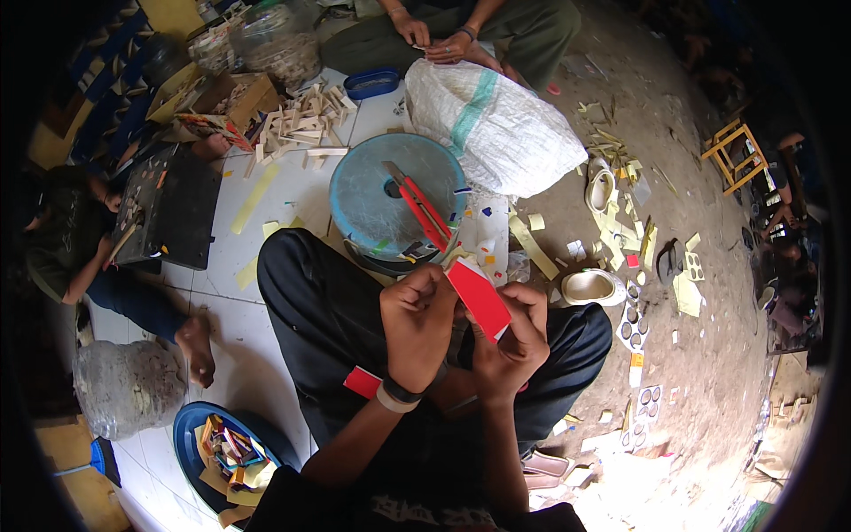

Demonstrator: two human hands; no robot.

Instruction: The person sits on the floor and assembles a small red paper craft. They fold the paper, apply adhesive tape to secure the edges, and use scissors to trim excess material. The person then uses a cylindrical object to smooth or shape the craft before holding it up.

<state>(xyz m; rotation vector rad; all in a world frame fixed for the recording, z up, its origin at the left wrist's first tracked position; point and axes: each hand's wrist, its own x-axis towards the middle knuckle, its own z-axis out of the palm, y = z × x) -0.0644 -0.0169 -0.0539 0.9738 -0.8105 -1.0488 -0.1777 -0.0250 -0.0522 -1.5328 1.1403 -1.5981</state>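
Observation:
Both my hands are raised over my lap, pinching a small red strip of sheet material (481, 300) with white edges. My left hand (415, 321) is closed on its left side, fingertips partly hidden behind it. My right hand (512, 346) grips the lower right end between thumb and fingers. Just beyond them, a long red tool (420, 211) with a greyish tip, perhaps a cutter, lies across a round blue tub top (368, 191). Small coloured scraps are scattered on that top. Another red piece (362, 382) rests on my left thigh, near my left wrist.
A blue basin (188, 434) of coloured scraps stands at lower left. A white woven sack (523, 133) lies beyond the tub, beside wooden pieces (306, 122). One person sits at the far side, another at left by a black box (173, 208). Offcuts and shoes (592, 286) litter the right.

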